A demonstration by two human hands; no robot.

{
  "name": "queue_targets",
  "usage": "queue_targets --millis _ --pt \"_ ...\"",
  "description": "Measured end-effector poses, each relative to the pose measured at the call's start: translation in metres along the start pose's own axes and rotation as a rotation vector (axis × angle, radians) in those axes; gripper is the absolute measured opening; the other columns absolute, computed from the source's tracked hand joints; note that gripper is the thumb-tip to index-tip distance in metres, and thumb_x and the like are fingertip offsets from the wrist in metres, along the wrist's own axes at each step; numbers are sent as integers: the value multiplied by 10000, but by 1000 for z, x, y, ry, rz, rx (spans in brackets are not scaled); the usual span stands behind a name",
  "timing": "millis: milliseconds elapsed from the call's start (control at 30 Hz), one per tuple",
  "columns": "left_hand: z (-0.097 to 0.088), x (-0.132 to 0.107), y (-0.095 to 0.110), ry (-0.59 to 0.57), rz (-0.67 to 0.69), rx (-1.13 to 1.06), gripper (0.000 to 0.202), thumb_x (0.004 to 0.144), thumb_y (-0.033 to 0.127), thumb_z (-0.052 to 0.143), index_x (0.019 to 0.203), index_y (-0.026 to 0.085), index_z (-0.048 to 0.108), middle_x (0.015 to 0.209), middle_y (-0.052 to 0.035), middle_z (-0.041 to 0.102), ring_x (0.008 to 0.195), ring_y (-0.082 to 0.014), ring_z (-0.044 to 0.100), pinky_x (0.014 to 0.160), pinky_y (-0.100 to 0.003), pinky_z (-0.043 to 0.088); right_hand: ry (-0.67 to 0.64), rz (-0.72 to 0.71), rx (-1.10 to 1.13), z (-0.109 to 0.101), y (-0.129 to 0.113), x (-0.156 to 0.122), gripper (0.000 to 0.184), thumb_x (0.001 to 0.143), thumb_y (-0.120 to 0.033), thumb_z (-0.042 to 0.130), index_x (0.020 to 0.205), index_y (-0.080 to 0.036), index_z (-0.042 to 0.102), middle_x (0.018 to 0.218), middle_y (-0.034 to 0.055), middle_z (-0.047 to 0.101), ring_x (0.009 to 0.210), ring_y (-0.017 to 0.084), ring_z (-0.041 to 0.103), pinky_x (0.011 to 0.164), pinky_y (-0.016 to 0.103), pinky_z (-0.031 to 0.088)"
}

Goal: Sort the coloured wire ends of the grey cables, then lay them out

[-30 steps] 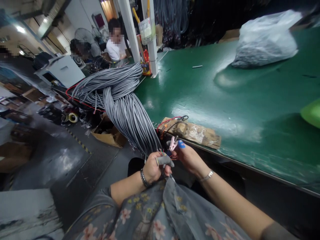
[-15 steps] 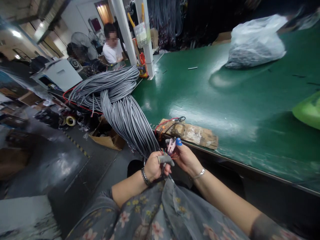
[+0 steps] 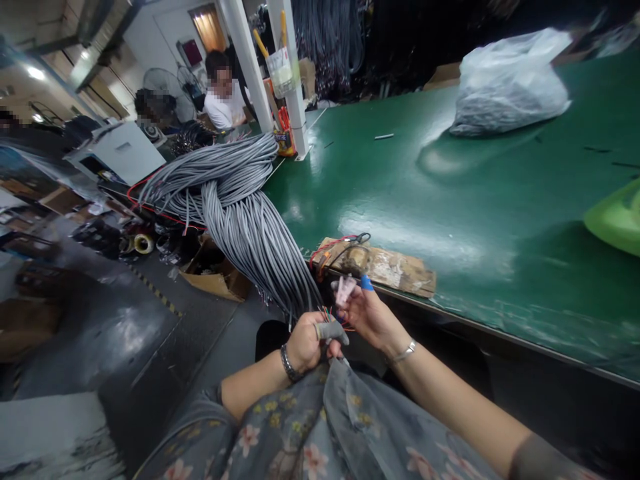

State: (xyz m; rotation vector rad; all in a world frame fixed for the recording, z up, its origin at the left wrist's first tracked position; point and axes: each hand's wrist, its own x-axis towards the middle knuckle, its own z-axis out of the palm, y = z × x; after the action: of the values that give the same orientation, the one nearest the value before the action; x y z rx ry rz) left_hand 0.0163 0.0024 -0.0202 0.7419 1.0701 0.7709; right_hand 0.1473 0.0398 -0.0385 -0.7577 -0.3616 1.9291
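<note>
My left hand is closed around the end of a grey cable, with a grey sleeve over one finger. Thin coloured wires fan out just above that grip. Up and to the right, my right hand holds a pale pink clip, somewhat blurred, between its fingers. Blue tape wraps the thumb tip. The clip is apart from the wires' base. Beside my left hand, a thick bundle of grey cables drapes over the table edge.
A worn wooden board with red and black leads lies at the edge of the green table. Farther off are a filled plastic bag, a green bag and a white post. A person sits beyond.
My right hand has moved slightly up and away from my left hand, carrying the pink clip off the wires. My left hand keeps its hold, nearly still.
</note>
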Motion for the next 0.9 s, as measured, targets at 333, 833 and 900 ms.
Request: queue_targets --millis 333,833,900 --pt "8 -1 8 61 45 -95 329 504 434 700 546 152 537 327 4 478 264 -95 394 379 -242 335 -34 -115 -185 3 -1 -3 397 624 -557 751 669 -175 649 599 -3 567 528 104 462 512 243 400" --pt "7 9 3 14 -22 -100 297 504 410 679 547 151 540 322 18 457 253 -87 376 392 -252 358 28 -8 -31 3 4 6 397 646 -595 719 759 -215 695 687 14 624 572 140 520 546 268 448" --pt "6 5 2 28 -9 -94 292 508 403 683 545 147 547 321 8 470 259 -95 390 379 -242 344 7 29 -16 3 2 3 415 647 -614 704 742 -210 688 688 15 627 561 131 516 523 257 432"
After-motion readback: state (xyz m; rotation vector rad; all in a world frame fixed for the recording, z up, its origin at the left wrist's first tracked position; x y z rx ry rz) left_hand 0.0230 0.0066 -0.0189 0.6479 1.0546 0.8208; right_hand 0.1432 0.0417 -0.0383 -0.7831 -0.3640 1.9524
